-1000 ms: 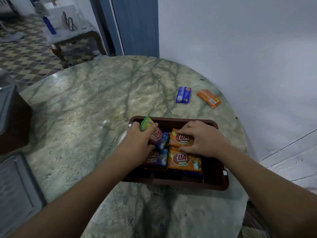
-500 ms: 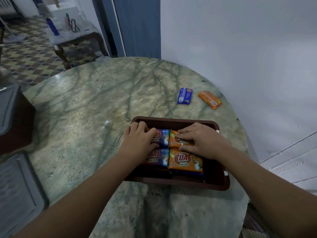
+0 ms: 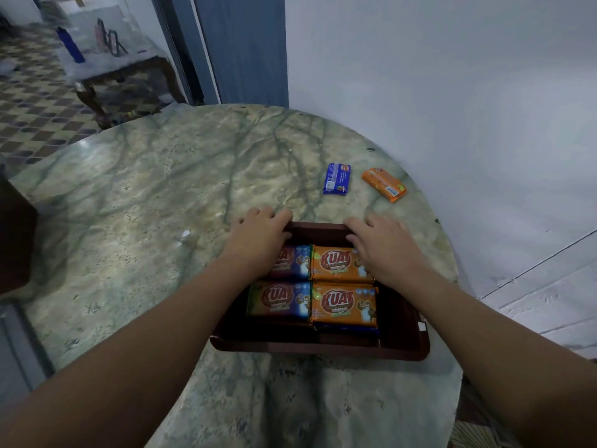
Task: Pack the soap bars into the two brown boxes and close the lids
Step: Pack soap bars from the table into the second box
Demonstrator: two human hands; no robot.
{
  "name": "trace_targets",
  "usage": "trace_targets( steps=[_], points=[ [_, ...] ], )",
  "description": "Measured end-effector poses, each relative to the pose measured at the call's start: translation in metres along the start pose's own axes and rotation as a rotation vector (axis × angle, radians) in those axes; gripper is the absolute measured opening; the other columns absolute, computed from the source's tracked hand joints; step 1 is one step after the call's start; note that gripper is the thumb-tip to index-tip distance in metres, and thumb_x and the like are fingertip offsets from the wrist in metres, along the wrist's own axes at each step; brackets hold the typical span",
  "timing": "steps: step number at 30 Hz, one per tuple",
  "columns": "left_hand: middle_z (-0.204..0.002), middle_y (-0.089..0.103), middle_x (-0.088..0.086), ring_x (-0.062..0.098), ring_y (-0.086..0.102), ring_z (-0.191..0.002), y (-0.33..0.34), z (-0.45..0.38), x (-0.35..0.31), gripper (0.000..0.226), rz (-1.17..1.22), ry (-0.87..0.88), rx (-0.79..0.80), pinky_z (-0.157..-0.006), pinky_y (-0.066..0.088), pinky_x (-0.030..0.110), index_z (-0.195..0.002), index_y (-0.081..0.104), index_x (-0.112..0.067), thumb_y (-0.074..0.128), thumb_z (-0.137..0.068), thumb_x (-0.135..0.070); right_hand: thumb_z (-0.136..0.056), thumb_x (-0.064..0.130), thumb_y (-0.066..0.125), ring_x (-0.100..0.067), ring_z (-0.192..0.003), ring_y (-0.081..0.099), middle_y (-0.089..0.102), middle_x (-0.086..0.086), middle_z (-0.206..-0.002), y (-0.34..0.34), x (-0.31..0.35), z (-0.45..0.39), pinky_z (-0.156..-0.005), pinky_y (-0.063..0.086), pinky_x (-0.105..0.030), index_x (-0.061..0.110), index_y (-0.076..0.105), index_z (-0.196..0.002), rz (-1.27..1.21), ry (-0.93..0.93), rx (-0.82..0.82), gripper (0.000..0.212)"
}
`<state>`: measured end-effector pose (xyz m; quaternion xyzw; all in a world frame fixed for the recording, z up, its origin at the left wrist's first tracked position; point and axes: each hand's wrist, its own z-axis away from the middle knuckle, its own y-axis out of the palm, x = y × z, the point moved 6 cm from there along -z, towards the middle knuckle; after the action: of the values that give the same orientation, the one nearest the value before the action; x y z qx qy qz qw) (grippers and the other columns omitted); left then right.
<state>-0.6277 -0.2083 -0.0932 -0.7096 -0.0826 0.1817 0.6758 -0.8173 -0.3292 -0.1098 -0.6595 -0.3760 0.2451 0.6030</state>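
Brown box [image 3: 323, 345] near the front edge of the marble desk [image 3: 161, 189], lid off, four wrapped soap bars [image 3: 344, 303] packed flat on top in a tight two-by-two, apparently another layer beneath. Left hand [image 3: 258, 237] and right hand [image 3: 384, 244] both over the far rim, fingers bent down across it, grip loose, not clearly clamped on anything. Two loose bars still out on the desk beyond the box: blue bar [image 3: 336, 178] and orange bar [image 3: 384, 184], well apart from the hands. Probably firm, light blocks in glossy film, so likely slippery; best pinched across the short sides. Box likely rigid plastic, heavier when full; best held at opposite rims, not one corner.
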Motion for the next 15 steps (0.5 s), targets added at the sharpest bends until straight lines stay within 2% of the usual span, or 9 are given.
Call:
trace_targets(
  steps=[2,7,10,15],
  points=[
    [-0.121,0.055,0.001,0.027,0.047,-0.117,0.002,-0.007,-0.001,0.023,-0.004,-0.005,-0.003,-0.095,0.044,0.053,-0.121,0.046,-0.030,0.048,-0.102,-0.042,-0.107,0.039,0.043,-0.023,-0.098,0.053,0.045,0.006,-0.095,0.001,-0.006,-0.004,-0.077,0.029,-0.035,0.030,0.054,-0.128,0.001,0.010,0.010,0.025],
    [-0.121,0.055,0.001,0.026,0.047,-0.116,0.007,-0.020,-0.012,0.021,0.002,-0.005,-0.057,-0.091,0.040,0.049,-0.120,0.048,-0.030,0.047,-0.103,-0.042,-0.107,0.039,0.043,-0.023,-0.099,0.052,0.054,0.001,-0.102,0.000,-0.024,-0.015,-0.080,0.036,-0.037,0.029,0.054,-0.127,0.006,0.009,0.039,0.025],
    [-0.121,0.055,0.001,0.026,0.047,-0.115,0.009,-0.033,-0.021,0.019,0.025,-0.020,-0.066,-0.092,0.039,0.048,-0.118,0.049,-0.028,0.047,-0.104,-0.040,-0.107,0.040,0.043,-0.024,-0.102,0.052,0.056,0.000,-0.103,-0.001,-0.040,-0.026,-0.081,0.035,-0.036,0.030,0.053,-0.128,0.007,0.004,0.051,0.025],
    [-0.122,0.055,0.003,0.027,0.047,-0.116,0.011,-0.060,-0.042,0.018,0.017,-0.039,-0.065,-0.093,0.039,0.048,-0.118,0.047,-0.028,0.046,-0.104,-0.040,-0.105,0.042,0.044,-0.024,-0.104,0.054,0.060,-0.001,-0.107,-0.005,-0.071,-0.048,-0.085,0.045,-0.042,0.031,0.055,-0.127,0.009,-0.012,0.082,0.027]
  ],
)
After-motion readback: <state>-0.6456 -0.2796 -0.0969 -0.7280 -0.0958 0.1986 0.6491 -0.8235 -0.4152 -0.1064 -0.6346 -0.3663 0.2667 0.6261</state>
